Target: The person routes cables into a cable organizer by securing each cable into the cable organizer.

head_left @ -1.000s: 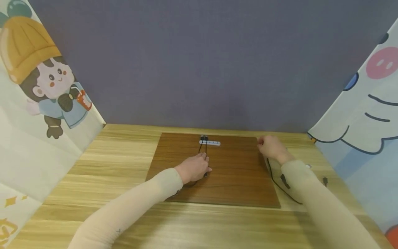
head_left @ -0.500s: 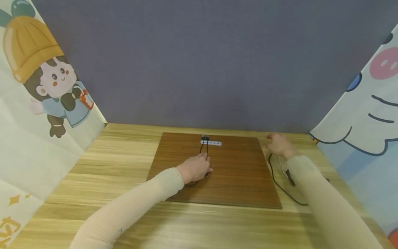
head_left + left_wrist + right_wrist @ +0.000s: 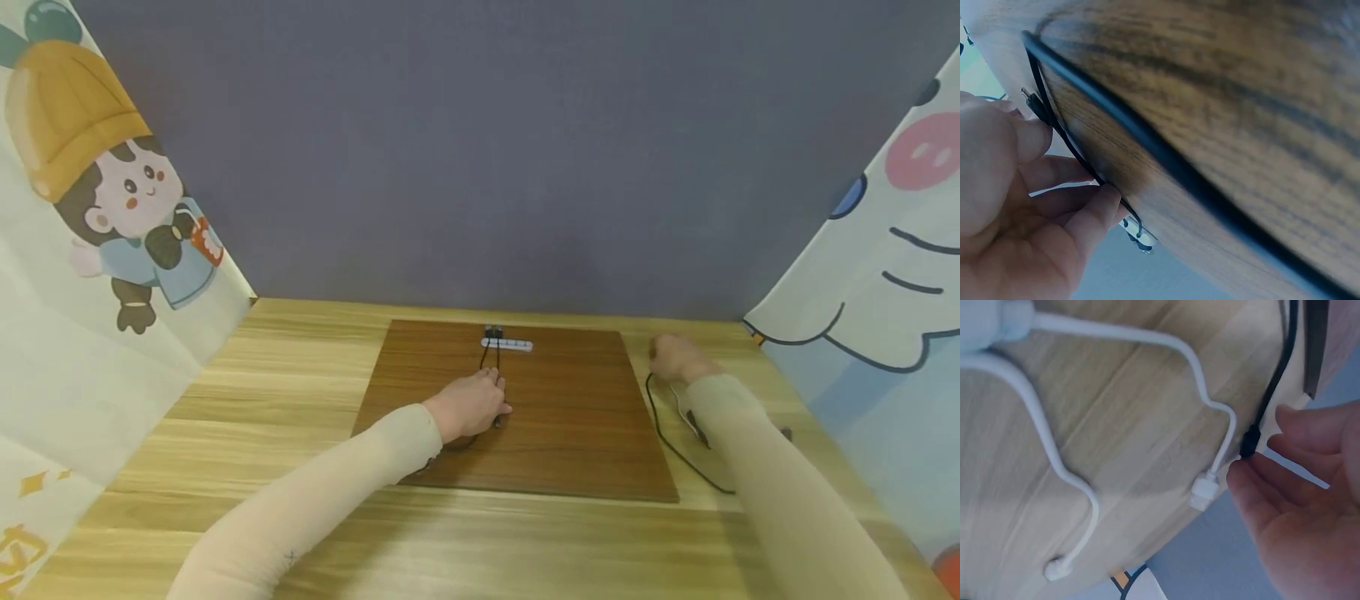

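In the head view, my left hand (image 3: 471, 404) is low over the brown board (image 3: 570, 417), fingertips on a thin black cable. The left wrist view shows the fingers and thumb along this cable (image 3: 1075, 150), with a small black plug (image 3: 1036, 106) beside the thumb. Two black leads run back to a white slotted cable holder (image 3: 513, 344) with black plugs (image 3: 492, 332) at its left end. Right of the board, my right hand (image 3: 675, 358) has its fingers loosely bent, a fingertip right at a black connector (image 3: 1250, 441); the thumb stands apart from it.
White cables lie near the right hand, one ending in a USB plug (image 3: 1204, 490), another in a white connector (image 3: 1057, 569). A white block (image 3: 985, 325) is at that view's corner. A black cable (image 3: 686, 458) curves along the board's right side. A dark panel (image 3: 480, 167) stands behind.
My right hand has moved right, away from the board's right edge, then slightly down toward the tabletop. The left hand has stayed in place on the cable.
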Available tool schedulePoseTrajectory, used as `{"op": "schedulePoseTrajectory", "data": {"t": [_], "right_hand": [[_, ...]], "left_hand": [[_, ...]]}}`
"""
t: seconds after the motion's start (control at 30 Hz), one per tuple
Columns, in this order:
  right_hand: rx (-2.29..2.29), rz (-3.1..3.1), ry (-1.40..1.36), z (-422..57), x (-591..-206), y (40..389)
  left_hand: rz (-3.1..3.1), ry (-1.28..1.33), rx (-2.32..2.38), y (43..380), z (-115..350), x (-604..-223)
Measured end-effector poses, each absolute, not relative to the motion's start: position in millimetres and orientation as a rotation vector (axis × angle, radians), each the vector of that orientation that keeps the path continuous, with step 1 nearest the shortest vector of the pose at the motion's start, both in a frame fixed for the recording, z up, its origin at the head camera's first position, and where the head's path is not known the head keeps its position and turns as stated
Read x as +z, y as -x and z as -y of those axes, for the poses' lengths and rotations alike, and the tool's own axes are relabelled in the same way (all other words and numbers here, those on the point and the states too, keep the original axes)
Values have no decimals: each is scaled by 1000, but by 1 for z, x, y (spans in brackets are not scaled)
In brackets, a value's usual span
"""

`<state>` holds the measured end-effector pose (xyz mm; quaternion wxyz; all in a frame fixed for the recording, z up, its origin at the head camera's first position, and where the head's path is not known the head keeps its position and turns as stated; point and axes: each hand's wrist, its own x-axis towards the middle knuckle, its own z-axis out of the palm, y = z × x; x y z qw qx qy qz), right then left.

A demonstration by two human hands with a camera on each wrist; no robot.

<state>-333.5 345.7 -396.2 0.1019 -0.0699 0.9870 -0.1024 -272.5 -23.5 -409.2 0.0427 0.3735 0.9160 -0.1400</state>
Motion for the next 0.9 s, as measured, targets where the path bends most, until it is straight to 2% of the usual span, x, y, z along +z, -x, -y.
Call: {"op": "schedulePoseTrajectory", "data": {"t": [0.23,0.9], "right_hand": [[-333,-2938,196,-350,-403,339],[-391,-2945,157,-360,-388,338]], "left_hand": [[-2801,-1134,-405,272,25,-410],[-2808,-1090,-341,271,23,-410]]}}
